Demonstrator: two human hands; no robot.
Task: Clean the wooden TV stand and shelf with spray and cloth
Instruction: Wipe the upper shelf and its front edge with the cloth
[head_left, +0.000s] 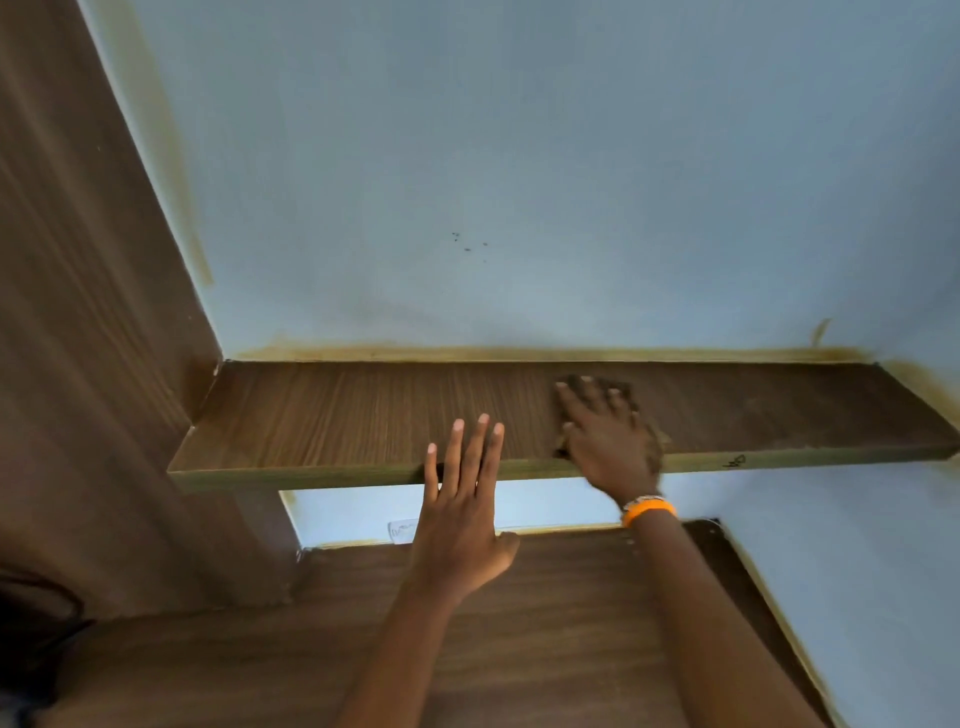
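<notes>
Shelf (332, 415): dark wood-grain board, level, fixed to the blue wall. Cloth (652, 441): brownish, blurred, seemingly flat on shelf top, at 3 o'clock from centre. TV stand (545, 623): matching wood panel, 6 o'clock.

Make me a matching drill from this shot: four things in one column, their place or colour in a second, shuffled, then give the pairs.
1. left hand
2. right hand
3. wristband
4. wall

A. orange
B. pale blue
C. fingers straight, over the front edge of the shelf
D. pressing a brown cloth on the shelf top

Pairs: 1-C, 2-D, 3-A, 4-B
</notes>
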